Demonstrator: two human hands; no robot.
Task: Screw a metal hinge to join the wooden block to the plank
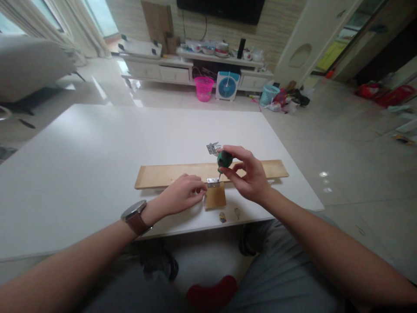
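Note:
A green-handled screwdriver [224, 159] is pinched between the thumb and fingers of my right hand [250, 177]. Its tip points down onto the right end of a metal hinge [213, 182]. This hinge lies across the joint between a long wooden board [176, 174] and a small wooden block [215, 198]. My left hand [185, 192] is closed, its fingertips at the block's left edge beside the hinge. Past the board, another hinge [211, 149] lies with several screws [217, 146], partly hidden by my right fingers.
The white table [97, 143] carries the work. A small cartoon figure [222, 217] and a keyring-like piece [237, 213] lie at its near edge. Across the floor stand a pink basket [204, 90], a blue fan [227, 87] and a white TV cabinet [176, 74].

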